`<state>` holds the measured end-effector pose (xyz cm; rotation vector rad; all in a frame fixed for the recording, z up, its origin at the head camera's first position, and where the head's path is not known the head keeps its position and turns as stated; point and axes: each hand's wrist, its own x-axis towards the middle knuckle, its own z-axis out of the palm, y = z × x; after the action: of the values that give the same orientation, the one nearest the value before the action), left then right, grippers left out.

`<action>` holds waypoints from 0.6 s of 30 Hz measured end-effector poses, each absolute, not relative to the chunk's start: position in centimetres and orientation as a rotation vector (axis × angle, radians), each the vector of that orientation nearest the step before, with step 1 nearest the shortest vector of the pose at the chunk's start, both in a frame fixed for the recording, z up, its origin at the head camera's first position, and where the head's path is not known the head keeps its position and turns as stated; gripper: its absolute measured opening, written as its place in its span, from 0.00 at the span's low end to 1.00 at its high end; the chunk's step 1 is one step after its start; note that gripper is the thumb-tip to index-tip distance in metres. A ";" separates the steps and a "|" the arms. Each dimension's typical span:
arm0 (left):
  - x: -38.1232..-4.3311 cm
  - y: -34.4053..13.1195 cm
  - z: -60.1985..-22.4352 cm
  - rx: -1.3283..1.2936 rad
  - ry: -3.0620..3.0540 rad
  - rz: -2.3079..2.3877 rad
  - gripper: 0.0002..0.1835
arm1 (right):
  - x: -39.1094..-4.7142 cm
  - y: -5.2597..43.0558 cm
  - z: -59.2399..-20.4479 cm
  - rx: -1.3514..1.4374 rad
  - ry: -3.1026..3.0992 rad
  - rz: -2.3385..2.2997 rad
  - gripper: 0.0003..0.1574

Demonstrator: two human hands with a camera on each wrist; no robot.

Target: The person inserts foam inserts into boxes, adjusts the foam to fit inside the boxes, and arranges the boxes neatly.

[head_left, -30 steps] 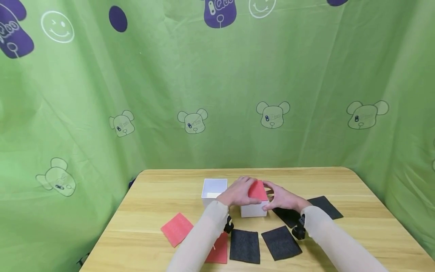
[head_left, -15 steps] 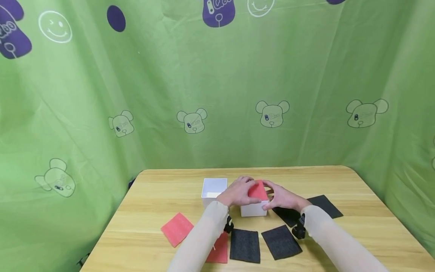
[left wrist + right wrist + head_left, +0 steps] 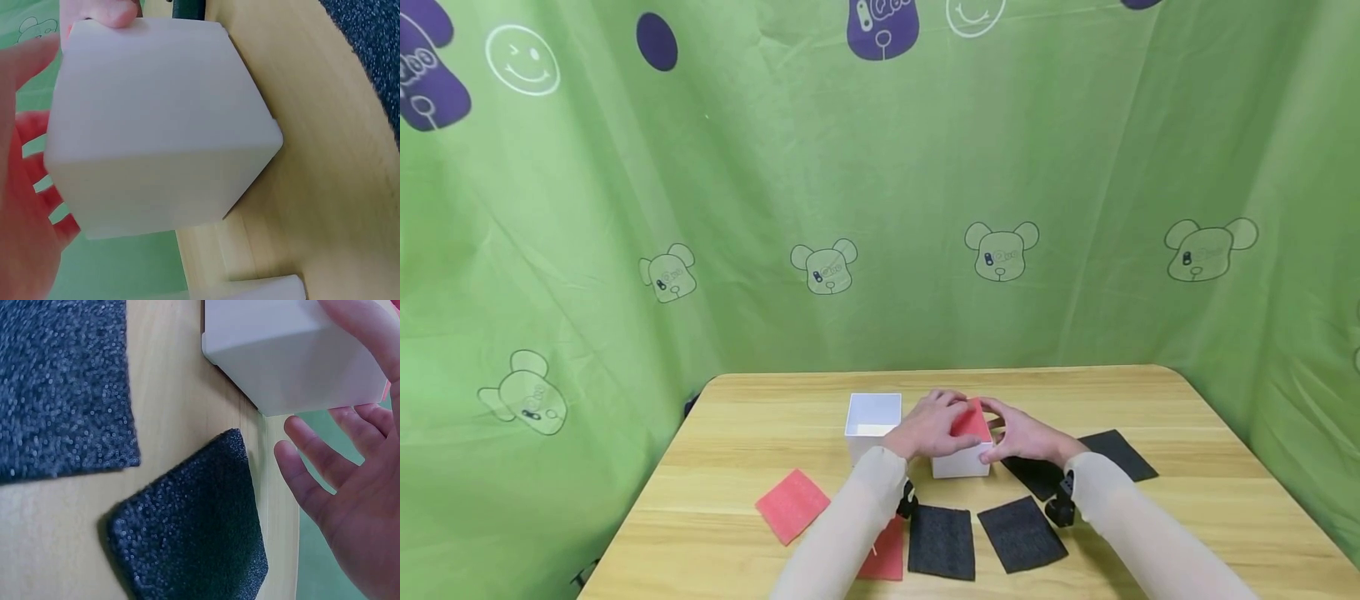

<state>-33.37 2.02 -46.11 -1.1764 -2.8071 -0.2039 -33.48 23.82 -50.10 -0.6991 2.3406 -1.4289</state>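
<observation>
A white square box [image 3: 961,464] stands on the table between my two hands. Across its top lies a red felt-like square [image 3: 973,423]. Reaching over from the left, my left hand [image 3: 925,427] rests its fingers on the red square; in the left wrist view its spread fingers [image 3: 34,169] show beyond the box's top edge. At the right side, my right hand [image 3: 1026,437] holds the box, its thumb against a side wall and other fingers round the back. The right wrist view shows that thumb on the white wall [image 3: 281,356]. The inside of the box is hidden.
A second white box [image 3: 874,410], open at the top, stands just left. Red squares [image 3: 792,506] lie at front left, one partly under my left sleeve. Several black felt-like squares [image 3: 942,542] lie in front and to the right. A green printed curtain [image 3: 880,317] hangs behind the table.
My left hand's fingers have shifted very slightly right over the red square. The right hand and the box stay nearly in place.
</observation>
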 end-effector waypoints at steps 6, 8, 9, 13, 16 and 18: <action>-33.4 2.3 -46.2 -1.167 -2.795 -0.188 0.28 | -33.5 23.8 -50.2 -0.686 2.357 -1.422 0.65; -33.4 2.4 -46.3 -1.162 -2.795 -0.186 0.27 | -33.6 23.8 -50.2 -0.680 2.370 -1.414 0.65; -33.4 2.4 -46.3 -1.159 -2.796 -0.182 0.27 | -33.6 23.8 -50.2 -0.678 2.376 -1.408 0.65; -33.6 2.5 -46.5 -1.145 -2.799 -0.186 0.27 | -33.5 23.8 -50.2 -0.675 2.388 -1.400 0.65; -33.7 2.5 -46.7 -1.137 -2.797 -0.188 0.28 | -33.5 23.8 -50.1 -0.678 2.393 -1.397 0.64; -33.7 2.6 -46.8 -1.137 -2.791 -0.190 0.28 | -33.4 23.8 -50.1 -0.681 2.395 -1.395 0.64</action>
<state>-33.72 2.58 -46.85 -1.1375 -2.7910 -0.1900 -33.44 23.77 -50.12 -0.6809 2.3954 -1.3951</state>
